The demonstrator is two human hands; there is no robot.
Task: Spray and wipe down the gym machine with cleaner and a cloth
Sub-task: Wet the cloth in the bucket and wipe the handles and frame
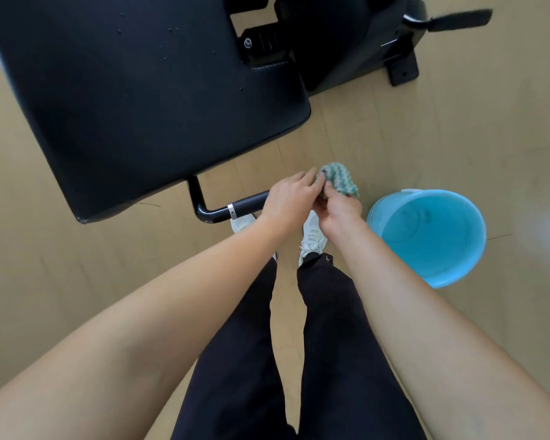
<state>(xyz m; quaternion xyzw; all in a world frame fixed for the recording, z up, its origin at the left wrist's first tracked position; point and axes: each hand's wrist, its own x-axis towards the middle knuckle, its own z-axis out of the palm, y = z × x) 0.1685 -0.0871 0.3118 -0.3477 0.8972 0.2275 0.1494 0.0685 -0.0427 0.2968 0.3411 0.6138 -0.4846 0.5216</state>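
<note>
A large black padded seat of the gym machine fills the upper left, with a few droplets on its surface. Below it a black handle bar sticks out to the right. My left hand sits over the end of that bar, its fingertips on a green and white zigzag cloth. My right hand pinches the same cloth from below. Both hands meet just right of the seat's corner. No spray bottle is visible.
A light blue bucket stands on the wooden floor right of my hands. More black machine frame and a foot lie at the top. My legs in dark trousers and white shoes stand below the hands.
</note>
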